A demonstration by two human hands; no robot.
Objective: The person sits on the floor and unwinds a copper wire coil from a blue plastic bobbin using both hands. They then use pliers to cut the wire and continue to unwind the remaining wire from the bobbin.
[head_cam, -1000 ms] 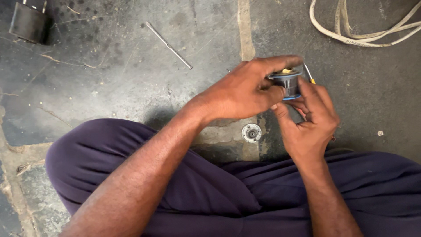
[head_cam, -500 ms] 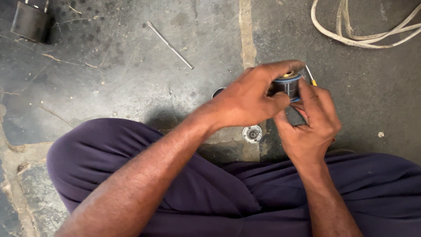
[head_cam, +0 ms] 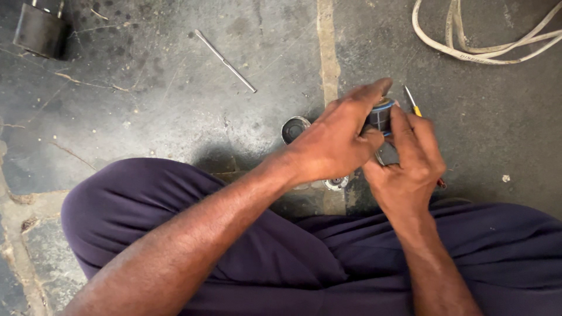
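Note:
I sit cross-legged in dark purple trousers on a stained concrete floor. My left hand [head_cam: 336, 140] and my right hand [head_cam: 407, 167] meet over a small dark cylindrical metal part [head_cam: 380, 116] with a blue band, and both grip it. A thin screwdriver [head_cam: 411, 102] with a yellow collar sticks out past my right fingers; its handle is hidden behind that hand. A small round metal cap [head_cam: 294, 129] lies on the floor just left of my left hand. Another small round metal piece [head_cam: 336, 184] peeks out below my left hand.
A thin metal rod [head_cam: 225, 61] lies on the floor at upper centre. A dark boxy metal object [head_cam: 40, 30] sits in the top left corner. A looped off-white flat cord [head_cam: 480, 44] lies at the top right. A pale seam [head_cam: 328, 52] runs down the floor.
My left hand has shifted over the part, and its fingers now cover more of the top. The round cap on the floor left of that hand has come into view.

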